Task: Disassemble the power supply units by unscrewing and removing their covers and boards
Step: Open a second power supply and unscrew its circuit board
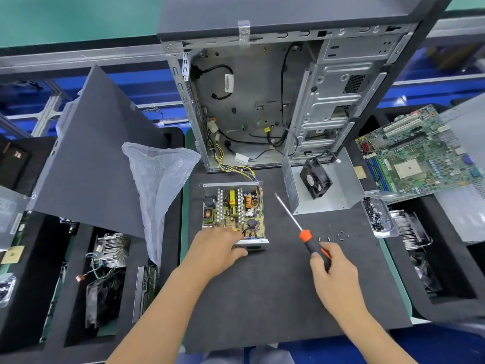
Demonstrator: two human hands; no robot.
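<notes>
Power supply unit, a small open metal box with a green circuit board [234, 212], sits near the middle of the black-matted desk [262, 298], its lid already off and its heat sinks, coils and capacitors exposed. Nearest the camera, the left hand [220, 248] rests on the unit's front corner, fingers lying over the low metal wall and steadying it rather than clenching anything. To the unit's right, the right hand [333, 266] is wrapped around the handle of an orange-and-black screwdriver [301, 229], whose shaft points up and away, clear of the board. Just right of the screwdriver's handle lie several small loose screws [333, 237], a sign that the fastening work is partly done. Beyond them, right of the unit, stands the removed grey metal cover with a black fan [320, 181] set inside it. A bundle of yellow, purple and black wires [246, 172] runs from the unit's far edge into the open grey computer case [262, 101] standing behind it. By appearances the cover stage is finished and the board remains seated in its tray; freeing the board and its wires looks to be what is left. Far right of the unit, a green motherboard [417, 156] lies aside.
</notes>
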